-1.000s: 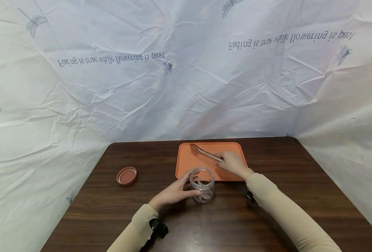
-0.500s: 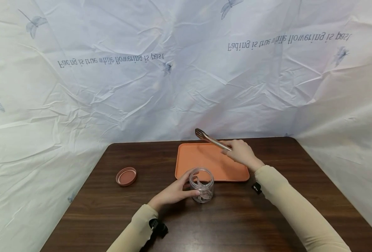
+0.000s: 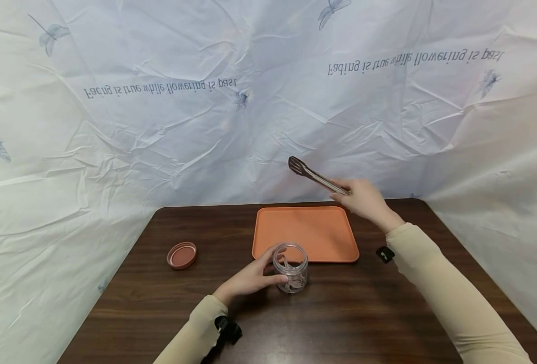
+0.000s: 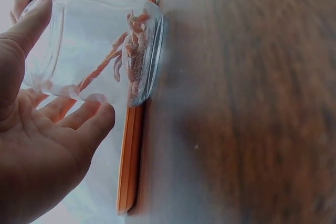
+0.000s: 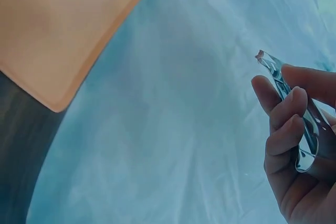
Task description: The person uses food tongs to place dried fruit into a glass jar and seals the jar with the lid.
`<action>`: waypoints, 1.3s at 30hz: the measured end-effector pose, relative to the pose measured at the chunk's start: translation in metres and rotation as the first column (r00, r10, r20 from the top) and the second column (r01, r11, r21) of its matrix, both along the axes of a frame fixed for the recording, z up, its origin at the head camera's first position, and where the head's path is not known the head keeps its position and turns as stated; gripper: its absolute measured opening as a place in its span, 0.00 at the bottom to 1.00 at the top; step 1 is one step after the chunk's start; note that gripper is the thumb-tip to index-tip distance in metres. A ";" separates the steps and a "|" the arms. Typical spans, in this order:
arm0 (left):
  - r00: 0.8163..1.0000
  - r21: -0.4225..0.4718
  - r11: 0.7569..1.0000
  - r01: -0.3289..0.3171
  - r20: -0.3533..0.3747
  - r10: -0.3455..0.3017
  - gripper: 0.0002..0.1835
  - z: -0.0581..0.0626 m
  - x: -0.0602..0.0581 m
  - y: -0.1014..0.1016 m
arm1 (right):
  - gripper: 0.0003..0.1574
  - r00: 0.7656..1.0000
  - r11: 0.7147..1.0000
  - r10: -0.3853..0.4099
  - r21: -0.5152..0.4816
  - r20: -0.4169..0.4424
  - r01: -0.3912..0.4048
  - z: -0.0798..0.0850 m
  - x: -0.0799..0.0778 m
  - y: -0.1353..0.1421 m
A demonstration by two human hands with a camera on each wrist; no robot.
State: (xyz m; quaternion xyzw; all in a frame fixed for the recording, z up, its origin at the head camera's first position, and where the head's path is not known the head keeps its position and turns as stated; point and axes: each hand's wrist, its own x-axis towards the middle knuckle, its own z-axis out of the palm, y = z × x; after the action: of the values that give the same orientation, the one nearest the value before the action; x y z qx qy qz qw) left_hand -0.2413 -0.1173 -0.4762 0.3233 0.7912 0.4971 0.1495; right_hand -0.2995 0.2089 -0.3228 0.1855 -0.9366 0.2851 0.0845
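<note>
My left hand (image 3: 252, 277) holds the clear jar (image 3: 295, 279) upright on the table, its thumb and fingers around the side. Several twisted reddish-brown strips (image 4: 133, 56) lie at the bottom of the jar in the left wrist view, one leaning up the wall. The jar's mouth is uncovered. Raised above the far right of the orange tray (image 3: 311, 232), my right hand (image 3: 364, 199) grips metal tongs (image 3: 319, 178), their slotted head pointing up and left. In the right wrist view, a small reddish bit (image 5: 259, 54) shows at the tips of the tongs.
A reddish-brown screw lid (image 3: 182, 255) lies on the dark wooden table (image 3: 341, 323) at left. The tray sits just behind the jar, near the table's far edge. White printed cloth (image 3: 268, 116) hangs around the back and sides.
The right hand has lifted the tongs up off the tray and shifted right, away from the jar. My left hand and the jar have stayed in place.
</note>
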 end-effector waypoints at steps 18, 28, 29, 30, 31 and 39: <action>0.999 0.009 0.999 0.031 -0.021 -0.031 0.45 0.001 0.000 -0.002 | 0.29 0.973 1.000 0.001 -0.010 -0.230 -0.004 0.073 0.074 0.021; 1.000 0.005 1.000 0.026 -0.005 -0.026 0.43 0.003 0.000 -0.002 | 0.31 0.906 0.995 0.086 0.076 -0.414 -0.060 0.082 0.108 0.030; 1.000 0.007 1.000 0.028 -0.004 -0.028 0.43 0.003 -0.001 -0.002 | 0.30 0.902 0.994 0.098 0.089 -0.420 -0.066 0.082 0.111 0.030; 1.000 0.008 1.000 0.030 -0.003 -0.030 0.43 0.003 -0.001 -0.001 | 0.30 0.902 0.992 0.107 0.099 -0.418 -0.072 0.081 0.113 0.031; 1.000 0.007 1.000 0.031 -0.002 -0.031 0.44 0.003 -0.001 -0.001 | 0.30 0.901 0.991 0.117 0.109 -0.417 -0.079 0.080 0.115 0.031; 1.000 -0.001 1.000 0.018 0.010 -0.018 0.45 0.003 0.000 0.000 | 0.29 0.913 0.973 0.189 0.194 -0.362 -0.124 0.072 0.125 0.029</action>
State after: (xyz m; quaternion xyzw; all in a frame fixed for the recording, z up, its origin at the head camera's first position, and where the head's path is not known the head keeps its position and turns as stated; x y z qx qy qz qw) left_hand -0.2413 -0.1173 -0.4733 0.3279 0.7879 0.4967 0.1579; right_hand -0.1741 0.2376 -0.2509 0.3180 -0.9052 0.1707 0.2242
